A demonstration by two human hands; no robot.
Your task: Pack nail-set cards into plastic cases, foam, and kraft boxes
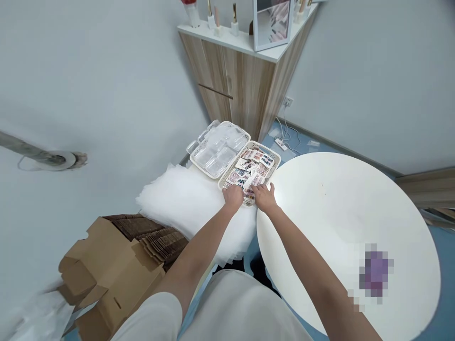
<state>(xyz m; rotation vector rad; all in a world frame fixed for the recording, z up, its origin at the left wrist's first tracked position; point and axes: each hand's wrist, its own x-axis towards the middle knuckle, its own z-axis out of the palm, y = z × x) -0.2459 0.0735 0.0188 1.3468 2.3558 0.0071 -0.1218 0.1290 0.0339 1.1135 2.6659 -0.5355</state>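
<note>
A white lattice basket (pixel 277 158) holds many printed cards of press-on nails (pixel 256 180) in several colours. My left hand (pixel 233 197) is at the basket's near left side, its fingers curled down among the cards; what they pinch, if anything, is hidden. My right hand (pixel 264 197) lies at the near right side. Its fingers are spread, the inner ones touching the nail cards and one sticking out past the rim. Joined edge to edge behind is a second white basket (pixel 246 133), stacked with clear plastic boxes (pixel 219 150).
Soft white sheets (pixel 192 201) are piled under the baskets. A round white table (pixel 341 203) stands at right, with a blurred purple item (pixel 377 272). Brown cardboard boxes (pixel 110 260) are at lower left. A wood-grain cabinet (pixel 245 80) and a power strip (pixel 281 144) are behind.
</note>
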